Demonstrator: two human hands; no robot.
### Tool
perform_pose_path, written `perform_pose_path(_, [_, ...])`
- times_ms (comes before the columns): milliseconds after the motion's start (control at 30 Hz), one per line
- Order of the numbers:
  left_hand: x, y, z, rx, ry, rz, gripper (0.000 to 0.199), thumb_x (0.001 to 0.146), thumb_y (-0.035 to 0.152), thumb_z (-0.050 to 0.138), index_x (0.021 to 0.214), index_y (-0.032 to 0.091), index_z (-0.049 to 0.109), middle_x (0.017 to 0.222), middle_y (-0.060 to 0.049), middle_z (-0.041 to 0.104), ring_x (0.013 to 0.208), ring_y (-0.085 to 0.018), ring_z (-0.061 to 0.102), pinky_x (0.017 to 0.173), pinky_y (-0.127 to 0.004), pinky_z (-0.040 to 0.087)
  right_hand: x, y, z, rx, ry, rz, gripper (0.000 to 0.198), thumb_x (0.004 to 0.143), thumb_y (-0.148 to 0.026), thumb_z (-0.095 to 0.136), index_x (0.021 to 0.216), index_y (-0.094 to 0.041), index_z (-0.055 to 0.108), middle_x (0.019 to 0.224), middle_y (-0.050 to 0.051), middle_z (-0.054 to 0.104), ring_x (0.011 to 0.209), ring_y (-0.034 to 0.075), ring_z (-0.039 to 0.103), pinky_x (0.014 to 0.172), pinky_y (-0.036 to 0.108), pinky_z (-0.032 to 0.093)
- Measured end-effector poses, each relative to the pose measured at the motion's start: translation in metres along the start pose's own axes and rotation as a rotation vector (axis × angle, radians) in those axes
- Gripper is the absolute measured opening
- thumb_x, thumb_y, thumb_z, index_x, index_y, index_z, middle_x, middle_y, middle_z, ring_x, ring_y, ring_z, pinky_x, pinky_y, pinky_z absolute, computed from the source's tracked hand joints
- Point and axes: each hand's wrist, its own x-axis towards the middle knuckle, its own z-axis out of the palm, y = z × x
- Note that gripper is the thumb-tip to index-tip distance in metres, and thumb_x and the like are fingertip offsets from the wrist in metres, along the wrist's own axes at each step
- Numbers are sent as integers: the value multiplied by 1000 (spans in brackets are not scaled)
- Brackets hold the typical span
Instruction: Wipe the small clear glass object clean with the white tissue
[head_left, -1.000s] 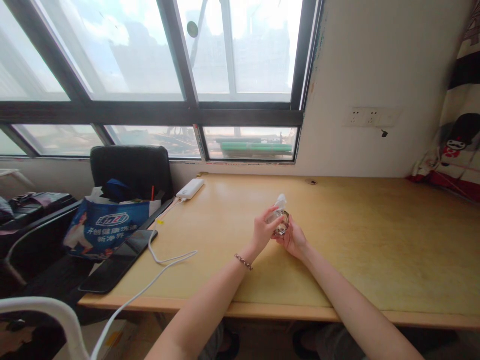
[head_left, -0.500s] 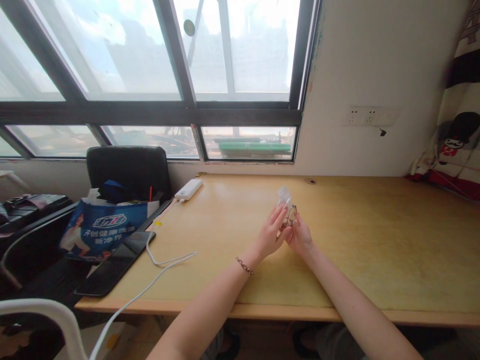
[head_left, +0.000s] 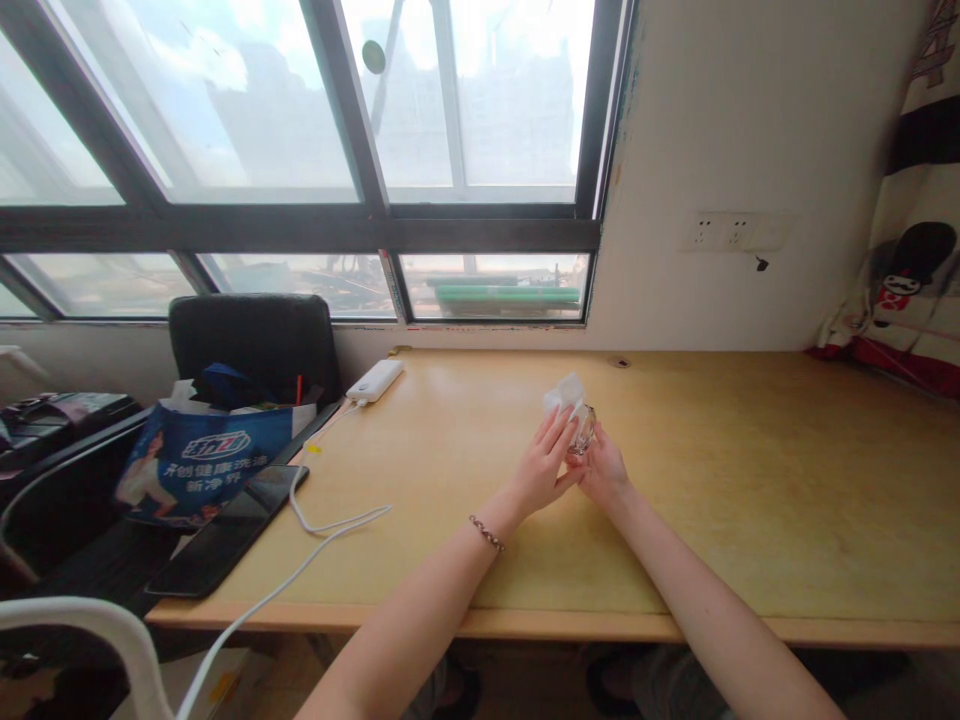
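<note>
Above the middle of the table, both my hands are close together around a small clear glass object (head_left: 583, 432) that looks like a cup or jar; its exact kind is partly hidden by fingers. My right hand (head_left: 604, 468) grips it from the right and below. Between the fingers of my left hand (head_left: 541, 468) and the glass sits a thin white tissue (head_left: 564, 393), its loose end sticking up past the fingertips. The left fingers lie together, pressing the tissue to the glass. A braided bracelet (head_left: 487, 533) circles my left wrist.
On the yellow tabletop (head_left: 750, 500), a white power bank (head_left: 376, 381) with a white cable (head_left: 322, 545) lies to the left. A black tablet (head_left: 225, 535) overhangs the left edge. Beyond it, a blue bag (head_left: 202, 460) rests on a black chair (head_left: 255, 345).
My left hand has shifted slightly on the glass, and more of the tissue now spreads above the fingers. The glass has turned a little in my right hand.
</note>
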Motion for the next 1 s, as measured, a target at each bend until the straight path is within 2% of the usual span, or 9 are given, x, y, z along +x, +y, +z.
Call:
perform_pose_path(100, [1,-4,-2,-34,22,-21,69,77,36,52,133,17,17,139,-15,20,129,-29,9,101,-52,24,-2,4,3,8,-8,25,29,85,-38,35,100,-25,57,82,-2,66,54,8,57,40,17,44])
perform_pose_path(233, [1,-8,-3,-124,58,-92,76,71,39,59,132,20,19,138,-17,20,127,-29,18,99,-47,29,-5,12,5,-21,7,82,28,84,-37,38,99,-24,57,83,-1,66,59,8,59,43,17,45])
perform_pose_path(333, [0,-10,-1,-180,104,-192,82,62,40,67,130,21,24,135,-16,25,125,-28,26,97,-44,32,-5,15,0,-100,18,171,27,82,-40,42,94,-21,58,71,-1,65,45,8,54,36,17,42])
perform_pose_path(433, [-1,-11,-2,-230,155,-311,84,56,38,71,127,22,29,129,-14,36,118,-27,36,95,-43,35,-3,14,-4,-177,47,191,27,80,-40,44,85,-18,58,65,1,64,41,8,52,34,18,40])
perform_pose_path(567, [0,-11,-7,-383,213,-508,75,57,36,71,122,21,37,110,-8,55,99,-22,53,85,-37,43,-2,9,-3,-215,74,116,24,81,-32,42,79,-15,59,65,3,64,49,10,57,42,19,45])
perform_pose_path(733, [4,-11,-9,-603,306,-639,55,64,31,66,114,16,47,103,-7,60,92,-19,57,81,-31,45,-2,8,1,-271,34,87,27,82,-30,39,83,-12,59,66,6,64,51,12,60,46,21,46])
perform_pose_path(833, [3,-9,-7,-573,275,-642,52,63,31,67,110,15,50,99,-7,62,89,-19,58,79,-30,46,-1,11,-1,-287,27,95,33,83,-39,38,93,-14,57,65,5,64,48,13,59,46,24,47])
perform_pose_path(933, [1,-7,-6,-433,216,-614,54,63,33,67,112,18,51,96,-5,64,85,-19,59,77,-32,47,0,14,-3,-279,60,87,34,83,-42,39,98,-17,55,66,3,65,47,12,58,48,24,48])
perform_pose_path(1000, [0,-7,-6,-325,212,-576,51,65,35,65,113,21,51,101,-5,62,90,-20,58,80,-34,46,1,15,-2,-250,81,80,31,83,-41,39,99,-19,55,68,3,65,51,11,59,52,24,50])
